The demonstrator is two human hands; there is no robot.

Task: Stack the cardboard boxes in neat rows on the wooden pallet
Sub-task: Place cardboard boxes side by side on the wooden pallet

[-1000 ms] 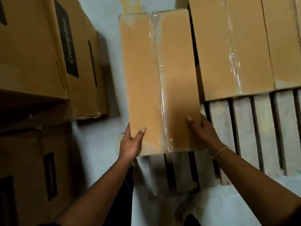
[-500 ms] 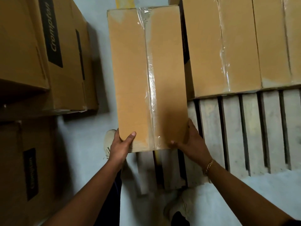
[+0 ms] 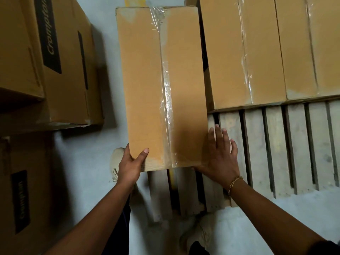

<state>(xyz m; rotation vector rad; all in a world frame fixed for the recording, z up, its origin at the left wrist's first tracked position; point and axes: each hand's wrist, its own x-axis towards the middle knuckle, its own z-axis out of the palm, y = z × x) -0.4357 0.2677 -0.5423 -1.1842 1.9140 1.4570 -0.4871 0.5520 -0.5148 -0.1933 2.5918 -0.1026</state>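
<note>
A long cardboard box (image 3: 145,85) with clear tape down its middle is held over the left end of the wooden pallet (image 3: 276,144). My left hand (image 3: 130,166) grips its near left corner, thumb on top. My right hand (image 3: 220,153) lies flat against the box's near right side, fingers straight and spread, thumb under the near edge. Two taped boxes (image 3: 257,52) lie side by side on the far part of the pallet, just right of the held box.
Larger printed cartons (image 3: 60,67) stand stacked at the left on the pale floor, another carton (image 3: 24,196) at lower left. My shoes (image 3: 116,162) are on the floor below the box. Bare pallet slats (image 3: 303,144) lie at the right.
The box has shifted slightly toward the boxes on the pallet. My right hand has slid from the box's top near corner to its right side and opened flat.
</note>
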